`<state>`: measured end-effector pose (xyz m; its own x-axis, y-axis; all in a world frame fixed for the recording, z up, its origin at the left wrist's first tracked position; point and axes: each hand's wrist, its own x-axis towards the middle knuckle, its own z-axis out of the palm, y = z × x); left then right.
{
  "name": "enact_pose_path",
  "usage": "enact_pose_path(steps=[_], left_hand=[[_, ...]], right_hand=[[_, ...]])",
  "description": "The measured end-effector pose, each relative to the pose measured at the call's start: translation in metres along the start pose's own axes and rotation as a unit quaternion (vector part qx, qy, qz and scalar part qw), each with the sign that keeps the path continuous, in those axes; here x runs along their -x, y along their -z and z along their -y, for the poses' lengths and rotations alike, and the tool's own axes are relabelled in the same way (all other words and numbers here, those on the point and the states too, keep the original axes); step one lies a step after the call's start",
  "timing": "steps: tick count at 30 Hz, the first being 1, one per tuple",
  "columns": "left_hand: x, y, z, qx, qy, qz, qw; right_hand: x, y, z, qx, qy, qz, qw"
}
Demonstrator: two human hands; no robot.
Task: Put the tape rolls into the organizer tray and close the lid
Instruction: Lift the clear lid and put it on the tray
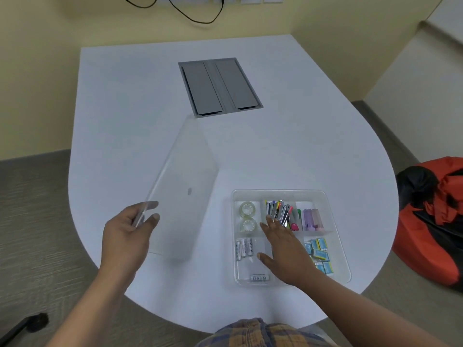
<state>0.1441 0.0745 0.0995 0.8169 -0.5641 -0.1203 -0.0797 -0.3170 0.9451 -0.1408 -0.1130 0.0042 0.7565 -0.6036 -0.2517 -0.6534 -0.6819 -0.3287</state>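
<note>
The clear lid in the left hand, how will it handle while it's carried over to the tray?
The clear lid looks stiff: it stays flat though the left hand pinches only one edge. Probably light, since one hand lifts it. Its smooth plastic may be slippery.

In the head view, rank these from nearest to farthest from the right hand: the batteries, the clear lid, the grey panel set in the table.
1. Batteries: in the tray, just left of the right hand.
2. Clear lid: further left, held by the left hand.
3. Grey panel: far side of the table.
</note>
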Motion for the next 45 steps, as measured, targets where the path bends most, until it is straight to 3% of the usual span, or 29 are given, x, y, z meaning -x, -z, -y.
enact_pose_path(steps=[3,5,7,9,10,12,13,16,19,21,23,24,26,27,29,31,36,38,45], left_hand=[[0.017,-0.008,-0.028,-0.077,-0.134,0.030,0.987],[0.027,-0.016,-0.042,-0.127,-0.236,0.053,0.962],[0.037,-0.025,-0.052,-0.174,-0.338,0.069,0.922],[0.046,-0.037,-0.057,-0.212,-0.420,0.085,0.878],[0.050,-0.045,-0.057,-0.230,-0.451,0.094,0.857],[0.060,-0.060,-0.055,-0.271,-0.497,0.103,0.818],[0.066,-0.069,-0.053,-0.291,-0.509,0.103,0.804],[0.083,-0.094,-0.046,-0.324,-0.523,0.097,0.782],[0.087,-0.114,-0.036,-0.355,-0.465,0.113,0.803],[0.087,-0.123,-0.031,-0.364,-0.340,0.111,0.860],[0.084,-0.132,-0.029,-0.250,-0.145,0.086,0.954],[0.083,-0.136,-0.031,-0.162,-0.039,0.069,0.984],[0.078,-0.146,-0.032,0.004,0.118,0.044,0.992],[0.076,-0.150,-0.031,0.030,0.147,0.043,0.988],[0.073,-0.158,-0.029,0.006,0.138,0.057,0.989],[0.072,-0.166,-0.023,-0.046,0.122,0.057,0.990],[0.071,-0.171,-0.002,-0.133,0.122,0.049,0.982],[0.069,-0.170,0.006,-0.167,0.115,0.054,0.978],[0.054,-0.175,0.027,-0.207,0.114,0.070,0.969]], right_hand=[[-0.002,0.029,0.011,-0.204,-0.084,-0.061,0.973],[-0.006,0.053,0.012,-0.358,-0.167,-0.089,0.914],[-0.009,0.079,0.008,-0.552,-0.246,-0.106,0.789],[-0.006,0.105,-0.007,-0.701,-0.268,-0.098,0.653],[-0.001,0.116,-0.019,-0.751,-0.259,-0.083,0.602],[0.010,0.132,-0.046,-0.815,-0.228,-0.049,0.531],[0.016,0.138,-0.058,-0.825,-0.222,-0.036,0.519],[0.030,0.147,-0.093,-0.802,-0.227,-0.033,0.552],[0.042,0.143,-0.122,-0.789,-0.235,-0.047,0.565],[0.053,0.137,-0.138,-0.796,-0.239,-0.048,0.554],[0.061,0.130,-0.150,-0.803,-0.246,-0.047,0.541],[0.065,0.127,-0.155,-0.807,-0.248,-0.045,0.535],[0.070,0.119,-0.162,-0.809,-0.249,-0.032,0.532],[0.072,0.116,-0.164,-0.807,-0.249,-0.025,0.534],[0.075,0.109,-0.167,-0.794,-0.252,-0.021,0.552],[0.077,0.102,-0.169,-0.760,-0.263,-0.029,0.593],[0.074,0.081,-0.173,-0.585,-0.294,-0.077,0.752],[0.070,0.071,-0.175,-0.524,-0.297,-0.085,0.794],[0.056,0.051,-0.170,-0.451,-0.304,-0.092,0.834]])
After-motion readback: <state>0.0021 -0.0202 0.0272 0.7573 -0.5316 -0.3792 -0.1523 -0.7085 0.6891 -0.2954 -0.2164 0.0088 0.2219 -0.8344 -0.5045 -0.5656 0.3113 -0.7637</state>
